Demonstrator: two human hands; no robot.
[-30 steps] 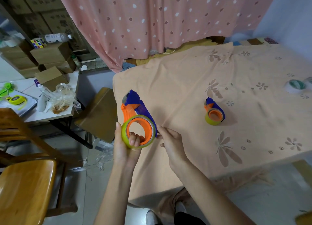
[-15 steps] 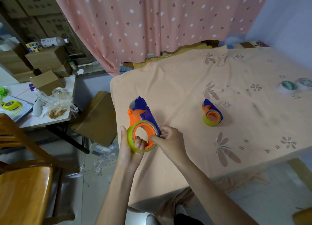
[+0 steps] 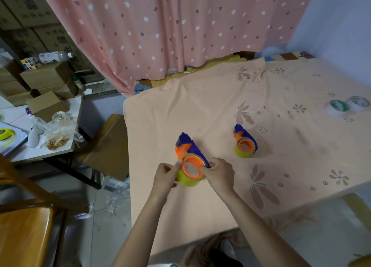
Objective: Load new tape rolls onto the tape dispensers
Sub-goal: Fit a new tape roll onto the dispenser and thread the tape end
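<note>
The near tape dispenser (image 3: 189,155), an orange frame with a blue blade guard and an orange hub ring carrying a yellow-green tape roll (image 3: 187,179), sits low over the near-left part of the peach flowered tablecloth (image 3: 200,106). The left hand (image 3: 167,176) grips the roll's left side with thumb on the hub rim, while the right hand (image 3: 219,173) pinches its right edge. A second, like-coloured loaded dispenser (image 3: 245,143) stands to the right, well apart, with two whitish rolls (image 3: 348,106) near the far-right edge.

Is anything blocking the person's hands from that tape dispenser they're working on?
Nothing visible does. The left hand and right hand already grip the near tape dispenser from either side, over the tablecloth. The second dispenser stands apart.
</note>
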